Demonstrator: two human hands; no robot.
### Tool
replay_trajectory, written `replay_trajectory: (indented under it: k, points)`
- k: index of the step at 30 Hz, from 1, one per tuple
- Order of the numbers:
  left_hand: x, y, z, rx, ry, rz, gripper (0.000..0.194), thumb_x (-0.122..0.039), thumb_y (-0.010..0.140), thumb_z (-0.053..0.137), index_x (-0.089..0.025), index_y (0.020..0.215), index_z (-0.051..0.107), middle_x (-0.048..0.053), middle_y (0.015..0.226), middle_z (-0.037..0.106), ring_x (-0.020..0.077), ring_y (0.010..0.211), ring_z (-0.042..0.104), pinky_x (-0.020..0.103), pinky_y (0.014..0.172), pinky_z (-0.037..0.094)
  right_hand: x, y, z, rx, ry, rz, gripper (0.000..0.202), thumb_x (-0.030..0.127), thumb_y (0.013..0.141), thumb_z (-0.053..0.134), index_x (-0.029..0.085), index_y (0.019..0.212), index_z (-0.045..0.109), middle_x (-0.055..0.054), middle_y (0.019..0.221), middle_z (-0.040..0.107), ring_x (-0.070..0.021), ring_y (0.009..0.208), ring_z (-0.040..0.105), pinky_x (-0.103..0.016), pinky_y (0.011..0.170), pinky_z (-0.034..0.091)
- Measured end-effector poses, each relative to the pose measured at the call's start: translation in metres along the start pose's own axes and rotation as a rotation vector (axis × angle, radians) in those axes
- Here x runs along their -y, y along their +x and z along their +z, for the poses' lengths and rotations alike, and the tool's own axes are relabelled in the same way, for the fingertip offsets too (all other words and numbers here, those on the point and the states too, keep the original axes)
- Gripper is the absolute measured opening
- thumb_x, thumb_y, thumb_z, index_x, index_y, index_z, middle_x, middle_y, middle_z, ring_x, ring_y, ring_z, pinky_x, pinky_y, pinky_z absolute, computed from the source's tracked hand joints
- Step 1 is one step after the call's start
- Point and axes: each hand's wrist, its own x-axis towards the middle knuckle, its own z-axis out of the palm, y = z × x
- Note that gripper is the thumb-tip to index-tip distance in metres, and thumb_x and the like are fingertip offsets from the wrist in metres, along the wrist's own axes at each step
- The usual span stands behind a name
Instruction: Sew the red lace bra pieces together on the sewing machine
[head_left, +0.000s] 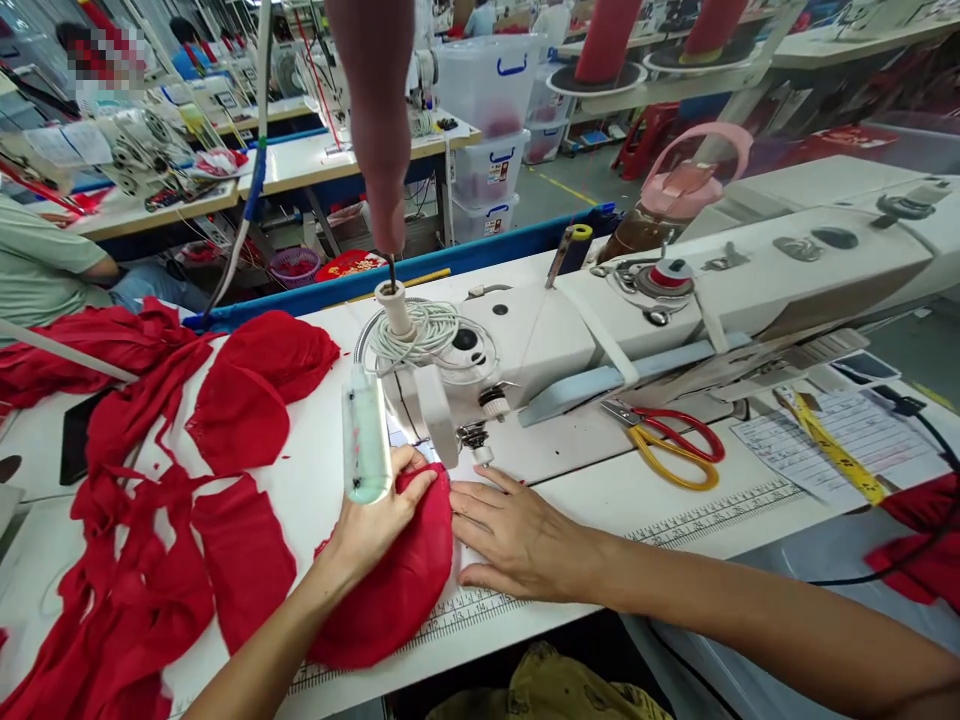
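My left hand (375, 525) lies flat on a rounded piece of red fabric (390, 595), fingers reaching toward the needle area of the white sewing machine (570, 330). Beside it, my right hand (510, 535) presses palm down on the table, fingertips touching the fabric's right edge. The presser foot (474, 440) stands just beyond both hands. A small lamp (365, 435) on the machine hangs over my left hand's fingers.
Several cut red fabric pieces (240, 410) and a red pile (112, 560) lie at left. Red-and-yellow scissors (671, 440), a yellow tape measure (832, 450) and a paper sheet (840, 440) lie at right. Another person in a green shirt (37, 265) sits far left.
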Motion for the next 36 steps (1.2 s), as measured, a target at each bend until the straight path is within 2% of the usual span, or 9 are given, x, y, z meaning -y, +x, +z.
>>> replay_trajectory:
  k: [6, 12, 16, 21, 30, 32, 34, 36]
  points:
    - [-0.004, 0.005, 0.002, -0.007, -0.035, -0.054, 0.028, -0.036, 0.084, 0.056, -0.023, 0.060, 0.049, -0.003, 0.060, 0.055, 0.0169, 0.070, 0.057, 0.029, 0.076, 0.046, -0.005, 0.003, -0.003, 0.017, -0.024, -0.042, 0.041, 0.048, 0.091, 0.067, 0.013, 0.111, 0.062, -0.014, 0.121, 0.064, -0.0274, 0.119, 0.055, -0.049, 0.114, 0.032]
    - [-0.011, 0.010, 0.002, 0.021, -0.184, -0.173, 0.023, -0.041, 0.076, 0.058, -0.022, 0.063, 0.055, -0.001, 0.064, 0.060, 0.0166, 0.064, 0.057, 0.027, 0.062, 0.046, -0.008, 0.002, -0.001, 0.000, -0.020, -0.058, 0.040, 0.048, 0.092, 0.065, 0.013, 0.112, 0.061, -0.013, 0.122, 0.064, -0.0262, 0.119, 0.054, -0.048, 0.112, 0.032]
    - [-0.015, 0.017, 0.000, 0.069, -0.249, -0.270, 0.026, -0.043, 0.068, 0.061, -0.021, 0.057, 0.053, -0.002, 0.056, 0.056, 0.0153, 0.056, 0.052, 0.026, 0.053, 0.041, -0.010, 0.002, -0.005, 0.014, -0.020, -0.070, 0.038, 0.049, 0.092, 0.065, 0.014, 0.107, 0.061, -0.012, 0.120, 0.065, -0.0252, 0.118, 0.053, -0.046, 0.112, 0.032]
    - [-0.016, 0.022, -0.002, 0.094, -0.243, -0.283, 0.022, -0.040, 0.067, 0.062, -0.018, 0.063, 0.061, 0.001, 0.061, 0.061, 0.0166, 0.061, 0.055, 0.025, 0.055, 0.042, -0.012, 0.003, -0.006, 0.013, -0.013, -0.071, 0.036, 0.048, 0.092, 0.066, 0.015, 0.105, 0.060, -0.009, 0.118, 0.064, -0.0246, 0.117, 0.053, -0.044, 0.111, 0.031]
    - [-0.025, 0.024, -0.006, 0.093, -0.219, -0.285, 0.018, -0.035, 0.062, 0.063, -0.018, 0.057, 0.058, 0.001, 0.059, 0.059, 0.0161, 0.061, 0.052, 0.025, 0.057, 0.043, -0.012, 0.002, -0.005, -0.017, -0.004, -0.075, 0.036, 0.048, 0.092, 0.065, 0.015, 0.104, 0.061, -0.010, 0.117, 0.064, -0.0255, 0.117, 0.052, -0.044, 0.107, 0.032]
    - [-0.030, 0.024, -0.006, 0.085, -0.217, -0.286, 0.017, -0.035, 0.062, 0.061, -0.019, 0.057, 0.057, 0.000, 0.058, 0.058, 0.0154, 0.060, 0.050, 0.025, 0.056, 0.044, -0.014, 0.002, -0.009, -0.011, 0.051, -0.072, 0.027, 0.042, 0.095, 0.062, 0.015, 0.101, 0.062, -0.010, 0.115, 0.064, -0.0243, 0.114, 0.053, -0.041, 0.102, 0.036]
    - [-0.034, 0.025, -0.007, 0.072, -0.216, -0.274, 0.019, -0.033, 0.063, 0.060, -0.021, 0.053, 0.051, -0.002, 0.052, 0.052, 0.0147, 0.057, 0.048, 0.026, 0.056, 0.046, -0.017, 0.003, -0.014, -0.045, 0.133, -0.045, 0.012, 0.025, 0.098, 0.054, 0.016, 0.098, 0.063, -0.009, 0.111, 0.065, -0.0206, 0.105, 0.054, -0.036, 0.095, 0.039]
    - [-0.038, 0.025, -0.007, 0.055, -0.218, -0.249, 0.022, -0.032, 0.063, 0.060, -0.022, 0.050, 0.045, -0.004, 0.048, 0.046, 0.0143, 0.055, 0.047, 0.026, 0.058, 0.048, -0.022, 0.005, -0.017, -0.107, 0.187, 0.027, 0.021, 0.009, 0.095, 0.045, 0.016, 0.099, 0.064, -0.008, 0.102, 0.065, -0.0179, 0.094, 0.054, -0.032, 0.088, 0.040]
